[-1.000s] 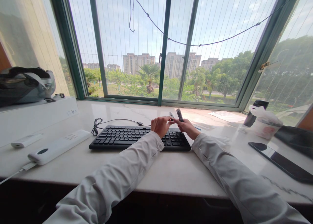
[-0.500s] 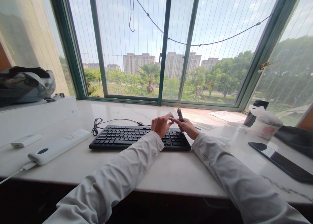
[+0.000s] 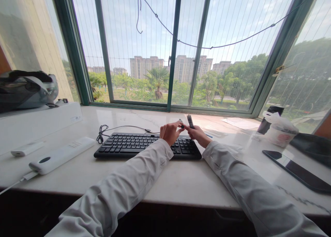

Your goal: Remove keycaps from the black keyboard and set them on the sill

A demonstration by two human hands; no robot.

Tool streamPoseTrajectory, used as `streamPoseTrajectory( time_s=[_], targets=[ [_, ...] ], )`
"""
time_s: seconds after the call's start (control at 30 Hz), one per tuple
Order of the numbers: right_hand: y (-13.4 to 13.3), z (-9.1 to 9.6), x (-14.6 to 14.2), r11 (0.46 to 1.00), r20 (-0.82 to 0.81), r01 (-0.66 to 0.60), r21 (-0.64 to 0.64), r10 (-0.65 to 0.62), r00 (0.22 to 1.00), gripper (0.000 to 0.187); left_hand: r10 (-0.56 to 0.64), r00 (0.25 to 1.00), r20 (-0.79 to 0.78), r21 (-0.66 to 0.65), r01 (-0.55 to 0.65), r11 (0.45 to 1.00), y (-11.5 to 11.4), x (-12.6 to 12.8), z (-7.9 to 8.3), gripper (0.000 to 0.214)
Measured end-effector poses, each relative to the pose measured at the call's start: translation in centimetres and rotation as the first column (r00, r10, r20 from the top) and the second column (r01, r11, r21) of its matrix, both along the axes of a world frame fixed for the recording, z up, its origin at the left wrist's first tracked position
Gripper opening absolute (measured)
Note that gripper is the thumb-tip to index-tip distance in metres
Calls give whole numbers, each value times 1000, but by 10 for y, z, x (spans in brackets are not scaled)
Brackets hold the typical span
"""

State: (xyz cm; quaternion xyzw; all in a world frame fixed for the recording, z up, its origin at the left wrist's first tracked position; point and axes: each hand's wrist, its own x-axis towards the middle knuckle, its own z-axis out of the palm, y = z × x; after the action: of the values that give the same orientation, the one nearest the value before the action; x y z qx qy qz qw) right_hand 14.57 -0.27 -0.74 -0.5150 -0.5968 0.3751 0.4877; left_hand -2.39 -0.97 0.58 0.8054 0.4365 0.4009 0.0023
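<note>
Above the right part of a black keyboard (image 3: 137, 144), my two hands are close together. My left hand (image 3: 169, 132) pinches a small piece (image 3: 182, 126) between thumb and fingers; a round dark end shows, and its kind is too small to tell. My right hand (image 3: 198, 134) is closed around a dark, narrow, upright object (image 3: 190, 121) that looks partly see-through. Its lower end is hidden in the fingers. The right fingertips reach to the small piece or very near it.
A cable (image 3: 103, 132) lies behind the keyboard. White power bank (image 3: 62, 155) and a small white device (image 3: 27, 149) are at left, near a white box (image 3: 51, 118) bearing a headset (image 3: 28, 89). At right are a phone (image 3: 297, 169), a bagged cup (image 3: 281, 132) and paper (image 3: 240, 123).
The small piece in my left hand has turned, so its dark round end now shows where a lighter, metallic side showed before. My right hand stays in nearly the same place.
</note>
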Motion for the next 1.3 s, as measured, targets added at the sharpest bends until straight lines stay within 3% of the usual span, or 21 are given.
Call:
streamPoseTrajectory(
  time_s=[0.73, 0.83, 0.93, 1.0, 1.07, 1.17, 1.3],
  targets=[
    [-2, 5, -1, 999, -17, -32, -5, 31, 999, 49, -24, 999, 41, 118, 19, 993, 3, 0, -3, 22],
    [-1, 6, 1, 1000, 24, -23, 21, 23, 999, 50, -4, 999, 33, 114, 0, 993, 3, -1, -2, 22],
    [1, 8, 7, 991, 191, 64, 121, -87, 978, 49, 32, 999, 15, 87, -33, 996, 3, -2, 0, 21],
    [0, 9, 11, 963, 396, 153, 222, -232, 888, 41, 71, 997, -3, 66, -71, 995, 5, -4, 0, 20],
    [-2, 8, 13, 934, 612, 214, 288, -351, 709, 33, 113, 993, -24, 44, -112, 993, 7, -5, 0, 19],
    [-7, 5, 15, 932, 807, 254, 260, -354, 472, 28, 170, 984, -56, 7, -170, 986, 11, -8, 2, 19],
    [-9, 2, 17, 931, 857, 302, 206, -321, 404, 27, 234, 970, -71, -21, -236, 972, 17, -17, 12, 23]
  ],
)
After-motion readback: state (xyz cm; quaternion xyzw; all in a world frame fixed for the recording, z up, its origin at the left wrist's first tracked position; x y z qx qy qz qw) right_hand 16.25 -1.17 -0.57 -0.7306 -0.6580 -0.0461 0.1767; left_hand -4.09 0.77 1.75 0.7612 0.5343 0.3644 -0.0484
